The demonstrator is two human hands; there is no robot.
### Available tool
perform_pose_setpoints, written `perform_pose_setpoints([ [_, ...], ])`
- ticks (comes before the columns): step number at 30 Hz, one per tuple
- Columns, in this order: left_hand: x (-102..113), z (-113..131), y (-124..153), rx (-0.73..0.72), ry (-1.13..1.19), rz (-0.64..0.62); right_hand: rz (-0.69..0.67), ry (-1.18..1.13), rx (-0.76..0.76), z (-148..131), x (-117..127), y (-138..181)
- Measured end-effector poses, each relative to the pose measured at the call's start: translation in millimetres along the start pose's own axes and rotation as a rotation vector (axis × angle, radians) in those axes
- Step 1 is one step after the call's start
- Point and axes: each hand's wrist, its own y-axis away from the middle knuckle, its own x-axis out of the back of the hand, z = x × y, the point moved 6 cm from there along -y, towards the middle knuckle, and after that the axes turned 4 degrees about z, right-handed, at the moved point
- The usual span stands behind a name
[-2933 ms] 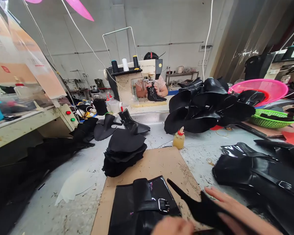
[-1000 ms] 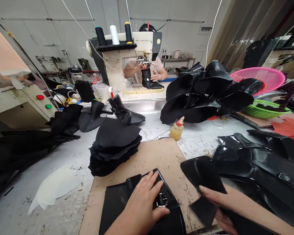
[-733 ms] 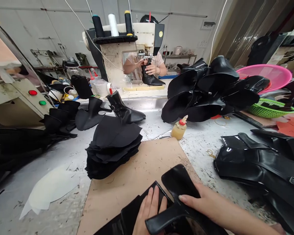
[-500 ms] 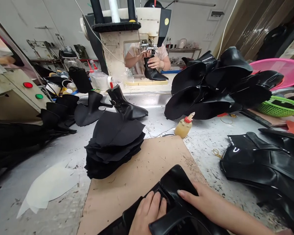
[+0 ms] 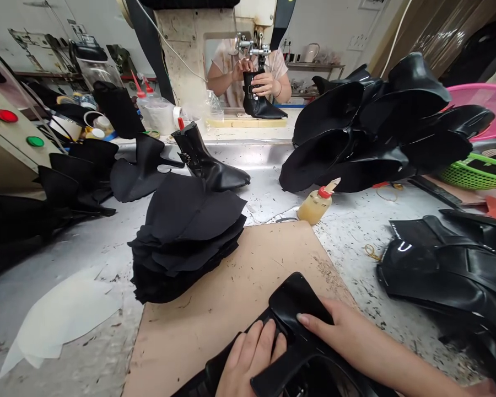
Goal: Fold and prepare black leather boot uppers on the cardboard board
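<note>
My left hand (image 5: 250, 355) lies flat, fingers together, on a glossy black leather piece (image 5: 215, 372) at the near edge of a brown cardboard board (image 5: 231, 275). My right hand (image 5: 339, 336) presses a second black leather piece (image 5: 291, 300) down on top of the first, with its fingers stretched out over it. Both pieces overlap between my hands.
A stack of matte black fabric cutouts (image 5: 186, 237) sits left of the board, with white paper (image 5: 62, 314) further left. A glue bottle (image 5: 316, 204), a finished boot (image 5: 209, 162), piles of black uppers (image 5: 380, 124) (image 5: 450, 264) and baskets surround it. Another person (image 5: 248, 69) works at a sewing machine opposite.
My right hand brought a black leather piece from the right and laid it over the buckled piece under my left hand. The view tilted downward and closer.
</note>
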Motion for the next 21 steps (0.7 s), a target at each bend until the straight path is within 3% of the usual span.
perform_pose_setpoints([
  [10, -0.3, 3.1, 2.9, 0.008, -0.006, -0.045, 0.112, 0.083, -0.019, 6.0, 1.1, -3.9],
  [21, 0.6, 4.7, -7.8, -0.049, -0.006, -0.11, 0.119, 0.082, -0.003, 5.9, -0.2, -4.9],
])
